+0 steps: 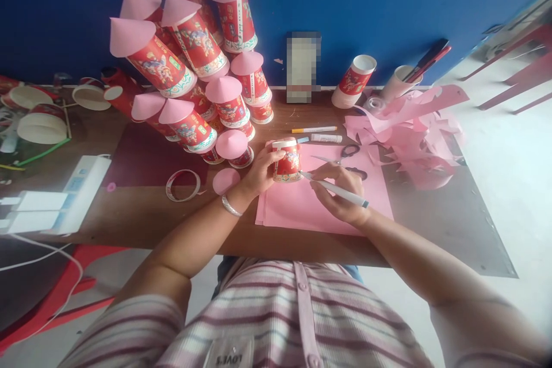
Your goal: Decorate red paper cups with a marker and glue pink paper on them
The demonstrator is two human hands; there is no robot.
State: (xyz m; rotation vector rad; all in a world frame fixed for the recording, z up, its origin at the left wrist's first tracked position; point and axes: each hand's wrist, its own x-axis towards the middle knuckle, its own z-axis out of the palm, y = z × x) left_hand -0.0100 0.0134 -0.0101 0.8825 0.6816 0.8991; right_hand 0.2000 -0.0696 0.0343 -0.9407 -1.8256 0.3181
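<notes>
My left hand (259,171) is wrapped round a small red printed paper cup (287,161), holding it upside down on a sheet of pink paper (302,207). A silver bangle sits on that wrist. My right hand (340,190) grips a white pen (340,190) with its tip touching the base of the cup on the pink sheet. Both hands rest on the sheet at the table's near middle. A pink paper circle (225,180) lies just left of my left hand.
A pile of red cups topped with pink paper cones (194,69) fills the back left. Scissors (347,152), a marker (314,129) and a glue stick (326,138) lie behind the sheet. Pink paper scraps (409,126) heap at right. A tape ring (183,185) and a power strip (81,184) lie left.
</notes>
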